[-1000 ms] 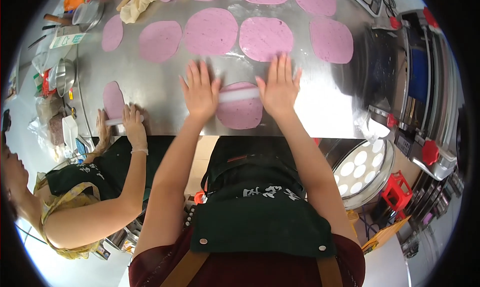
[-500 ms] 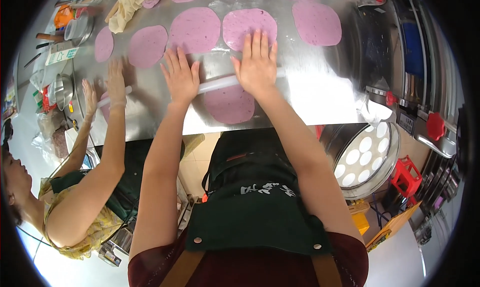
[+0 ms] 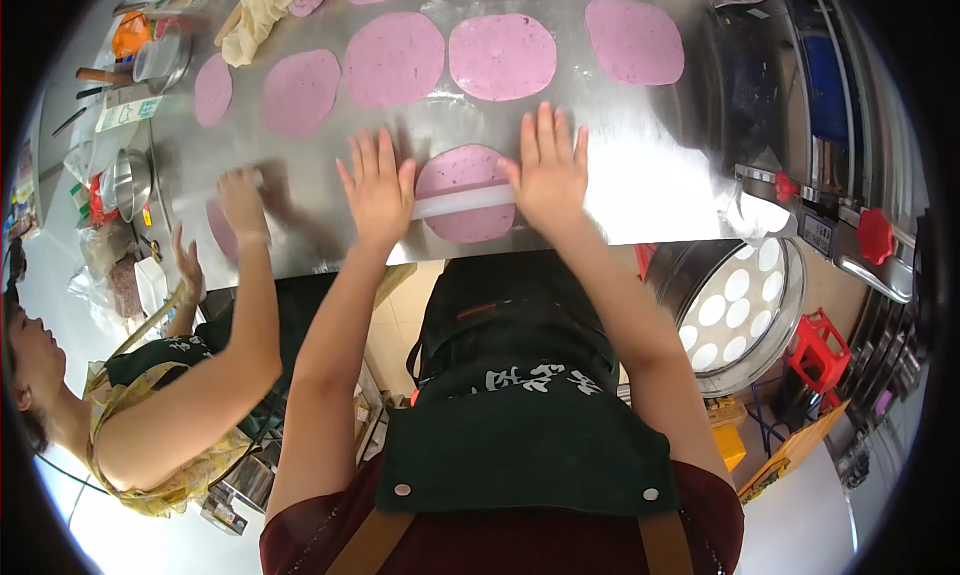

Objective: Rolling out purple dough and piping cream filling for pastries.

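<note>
A white rolling pin (image 3: 462, 200) lies across a round of pink, speckled dough (image 3: 468, 165) near the steel table's front edge. My left hand (image 3: 380, 195) rests over the pin's left end, palm down with fingers stretched forward. My right hand (image 3: 548, 175) lies over its right end in the same way, fingers apart, pressing on the pin without wrapping round it. Several more pink rounds (image 3: 502, 55) are spread in rows beyond my hands, on the steel tabletop (image 3: 630, 155).
A co-worker's gloved hand (image 3: 243, 210) works at dough on my left. A cream cloth (image 3: 250, 30), steel bowl (image 3: 133, 185) and packages sit farther left. At right are machinery with red knobs (image 3: 873, 237), a steamer with white discs (image 3: 730, 315) and a red stool (image 3: 820, 350).
My hands and the pin moved forward, then back toward me over the dough since half a second ago. The co-worker's hands also moved, now blurred, with the near one slightly lower.
</note>
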A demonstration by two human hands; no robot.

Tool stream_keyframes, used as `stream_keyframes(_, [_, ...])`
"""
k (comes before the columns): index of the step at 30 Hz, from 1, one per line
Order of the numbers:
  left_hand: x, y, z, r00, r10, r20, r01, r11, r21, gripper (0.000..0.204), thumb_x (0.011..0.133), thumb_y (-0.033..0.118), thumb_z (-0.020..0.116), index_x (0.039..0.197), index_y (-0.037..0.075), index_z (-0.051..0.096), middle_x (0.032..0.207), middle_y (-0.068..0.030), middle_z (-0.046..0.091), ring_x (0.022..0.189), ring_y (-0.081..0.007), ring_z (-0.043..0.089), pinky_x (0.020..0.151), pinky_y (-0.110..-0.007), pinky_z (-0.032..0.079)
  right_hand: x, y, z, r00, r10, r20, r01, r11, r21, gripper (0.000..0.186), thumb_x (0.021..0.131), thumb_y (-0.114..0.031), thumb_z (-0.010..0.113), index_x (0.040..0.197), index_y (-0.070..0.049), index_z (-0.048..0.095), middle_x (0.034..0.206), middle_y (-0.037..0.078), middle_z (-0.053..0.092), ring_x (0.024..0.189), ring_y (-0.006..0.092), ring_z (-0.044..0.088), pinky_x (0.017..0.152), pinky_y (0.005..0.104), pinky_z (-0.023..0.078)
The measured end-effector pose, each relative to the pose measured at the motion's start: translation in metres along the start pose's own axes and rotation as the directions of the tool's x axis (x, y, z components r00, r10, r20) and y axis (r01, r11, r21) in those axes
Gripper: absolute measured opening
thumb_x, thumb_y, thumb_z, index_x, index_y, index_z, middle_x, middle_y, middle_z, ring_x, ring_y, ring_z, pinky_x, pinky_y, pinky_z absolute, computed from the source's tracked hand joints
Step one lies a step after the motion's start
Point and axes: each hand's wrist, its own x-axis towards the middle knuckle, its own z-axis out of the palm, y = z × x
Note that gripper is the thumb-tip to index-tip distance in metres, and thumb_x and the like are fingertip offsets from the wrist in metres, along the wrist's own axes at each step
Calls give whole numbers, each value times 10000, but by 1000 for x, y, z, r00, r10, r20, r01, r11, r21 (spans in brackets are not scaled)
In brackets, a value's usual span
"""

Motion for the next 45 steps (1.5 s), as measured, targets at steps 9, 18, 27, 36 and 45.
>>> stream_keyframes(9, [-68, 11, 13, 998, 30, 56, -29, 999, -26, 671, 807, 375, 470, 1304, -34, 282, 1355, -265, 234, 1260, -412, 219, 996, -565, 146, -62, -7, -16, 977, 60, 205, -48, 997, -61, 637, 766, -384, 547, 1231, 26, 405, 1332, 205, 316, 1253, 336, 271, 1018, 511, 175])
stream_keyframes(18, [-59, 11, 7, 1000, -14, -21, 14, 1000, 1, 645, 808, 340, 482, 1304, -23, 288, 1364, -250, 228, 1276, -399, 188, 996, -565, 141, -60, -3, -19, 985, 57, 161, -49, 997, -53, 669, 738, -389, 582, 1240, 12, 394, 1331, 180, 332, 1254, 322, 279, 1016, 515, 178])
stream_keyframes(27, [-59, 9, 9, 998, -30, 48, 32, 999, -23, 600, 854, 327, 397, 1326, -11, 249, 1379, -237, 206, 1284, -401, 162, 1011, -554, 107, -54, -2, -27, 978, 4, 211, 6, 999, -46, 678, 718, -394, 599, 1231, 3, 403, 1331, 175, 334, 1251, 305, 292, 1011, 515, 196])
stream_keyframes(36, [-101, 19, 10, 996, -51, 76, 53, 998, -29, 610, 836, 312, 433, 1324, -8, 255, 1376, -246, 200, 1279, -424, 147, 1016, -547, 79, -103, 4, -18, 979, -81, 187, 84, 996, -9, 600, 748, -323, 586, 1246, -44, 400, 1335, 159, 336, 1238, 297, 317, 978, 533, 227])
stream_keyframes(45, [-124, 25, 2, 982, -57, 182, 66, 997, -41, 572, 836, 244, 489, 1316, 10, 283, 1374, -197, 240, 1279, -360, 202, 1018, -506, 145, -108, 21, -19, 934, -355, -39, 357, 933, 49, 273, 754, -156, 484, 1007, -96, 564, 1113, 62, 540, 1088, 227, 483, 937, 439, 337])
